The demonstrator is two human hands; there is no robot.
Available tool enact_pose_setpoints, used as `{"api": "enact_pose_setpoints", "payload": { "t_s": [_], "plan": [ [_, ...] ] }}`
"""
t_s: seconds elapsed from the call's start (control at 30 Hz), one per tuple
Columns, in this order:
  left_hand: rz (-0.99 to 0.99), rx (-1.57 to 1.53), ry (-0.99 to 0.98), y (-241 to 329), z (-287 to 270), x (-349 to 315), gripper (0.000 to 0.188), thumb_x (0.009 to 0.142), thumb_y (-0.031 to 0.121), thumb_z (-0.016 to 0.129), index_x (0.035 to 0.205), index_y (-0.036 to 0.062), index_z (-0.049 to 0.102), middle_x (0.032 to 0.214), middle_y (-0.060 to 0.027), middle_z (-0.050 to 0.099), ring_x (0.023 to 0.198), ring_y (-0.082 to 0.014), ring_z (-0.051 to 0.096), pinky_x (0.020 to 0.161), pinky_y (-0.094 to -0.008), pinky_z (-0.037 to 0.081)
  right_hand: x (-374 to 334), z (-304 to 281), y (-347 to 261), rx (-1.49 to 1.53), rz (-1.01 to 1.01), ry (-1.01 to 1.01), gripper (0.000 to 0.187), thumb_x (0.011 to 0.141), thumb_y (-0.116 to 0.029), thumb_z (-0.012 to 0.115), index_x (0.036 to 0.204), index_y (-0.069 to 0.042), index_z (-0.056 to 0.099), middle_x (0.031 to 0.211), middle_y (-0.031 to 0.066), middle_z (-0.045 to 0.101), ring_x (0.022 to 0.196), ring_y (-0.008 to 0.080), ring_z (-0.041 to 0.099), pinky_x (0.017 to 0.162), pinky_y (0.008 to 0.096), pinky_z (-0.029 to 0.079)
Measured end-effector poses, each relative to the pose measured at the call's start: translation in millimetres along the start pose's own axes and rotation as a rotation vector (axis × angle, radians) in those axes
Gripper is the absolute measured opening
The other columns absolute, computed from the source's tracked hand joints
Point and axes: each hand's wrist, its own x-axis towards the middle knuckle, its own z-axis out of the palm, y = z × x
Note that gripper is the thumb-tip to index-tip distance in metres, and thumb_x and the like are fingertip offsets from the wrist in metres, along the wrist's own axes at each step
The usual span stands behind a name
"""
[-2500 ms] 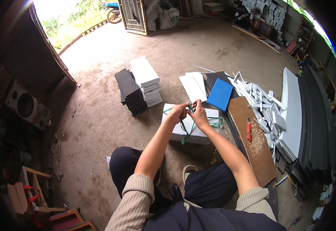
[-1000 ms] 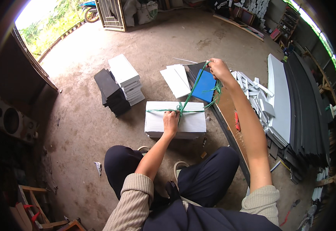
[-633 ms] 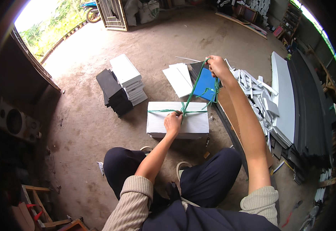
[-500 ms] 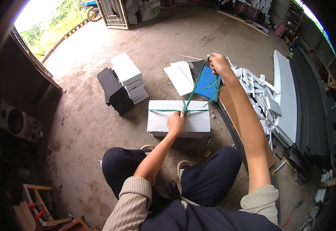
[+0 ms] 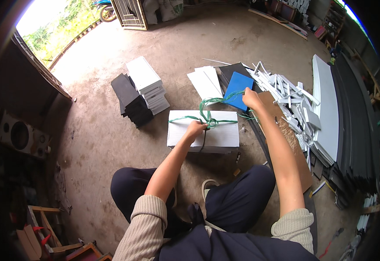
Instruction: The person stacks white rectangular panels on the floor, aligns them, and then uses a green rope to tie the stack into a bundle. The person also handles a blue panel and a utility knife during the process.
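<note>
On the floor before me sits a stack of white ribbed strips (image 5: 222, 135), with green twine (image 5: 227, 121) running across its top. My left hand (image 5: 196, 130) is closed on the twine beside a looped knot at the middle of the stack. Exactly how the fingertips grip is hard to see. To the right and higher, my right hand (image 5: 251, 100) is shut on a slack length of the same twine, which curves from the knot past a blue board (image 5: 238, 87). A loose frayed end dangles below that hand. One dark strand runs down the stack's near side.
Piles of white boards (image 5: 143, 71) and black boards (image 5: 129, 98) stand left of the stack. White sheets (image 5: 204, 85) lie beyond it. White offcuts (image 5: 292, 100), a brown board (image 5: 301, 152) and long black strips (image 5: 355, 126) fill the right side. A speaker (image 5: 22, 132) stands far left.
My right hand has come down from its raised position, and the twine has gone from taut to slack, with loops at the knot. My left hand has shifted slightly left.
</note>
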Motion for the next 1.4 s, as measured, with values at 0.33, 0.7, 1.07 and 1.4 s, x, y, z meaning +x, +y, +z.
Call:
{"api": "enact_pose_setpoints", "payload": {
  "t_s": [0.33, 0.7, 1.07, 1.4],
  "plan": [
    [-0.042, 0.022, -0.016, 3.3, -3.6, -3.3, 0.029, 0.075, 0.025, 0.062, 0.091, 0.0004, 0.064, 0.067, -0.0012, 0.058, 0.059, -0.0073, 0.045, 0.053, -0.0229, 0.037, -74.2, 45.8, -44.3, 0.125, -0.091, -0.608, 0.045, 0.073, -0.043, 0.059, 0.09, -0.001, 0.059, 0.093, 0.0169, 0.058, 0.093, 0.0254, 0.053, 0.081, 0.0367, 0.041],
    [0.032, 0.047, 0.11, -3.6, 1.5, -6.5, 0.026, 0.071, 0.025, 0.065, 0.08, 0.0008, 0.065, 0.064, -0.0062, 0.06, 0.057, -0.0123, 0.054, 0.053, -0.0277, 0.041, -62.4, 99.9, -46.9, 0.242, -0.216, -0.288, 0.03, 0.07, -0.033, 0.066, 0.079, -0.004, 0.063, 0.078, 0.0119, 0.063, 0.076, 0.0239, 0.059, 0.069, 0.0335, 0.044],
    [0.46, 0.814, 0.35, 73.7, -64.3, -8.4, 0.012, 0.072, 0.02, 0.062, 0.073, 0.009, 0.066, 0.072, -0.0054, 0.063, 0.07, -0.025, 0.06, 0.064, -0.0344, 0.049, -56.6, 56.5, -34.8, 1.229, 0.1, -0.553, 0.02, 0.088, -0.018, 0.041, 0.075, -0.007, 0.05, 0.079, 0.008, 0.058, 0.072, 0.0166, 0.054, 0.071, 0.0306, 0.041],
    [1.036, 1.208, 0.026, 26.8, -48.5, 27.1, 0.02, 0.077, 0.014, 0.054, 0.095, 0.0082, 0.049, 0.09, -0.0039, 0.05, 0.093, -0.0193, 0.048, 0.077, -0.0317, 0.04, -61.8, 57.1, -42.9, 1.295, 0.191, -0.479, 0.023, 0.089, -0.018, 0.038, 0.073, -0.005, 0.048, 0.08, 0.0135, 0.058, 0.069, 0.0181, 0.051, 0.072, 0.0309, 0.043]
  ]
}}
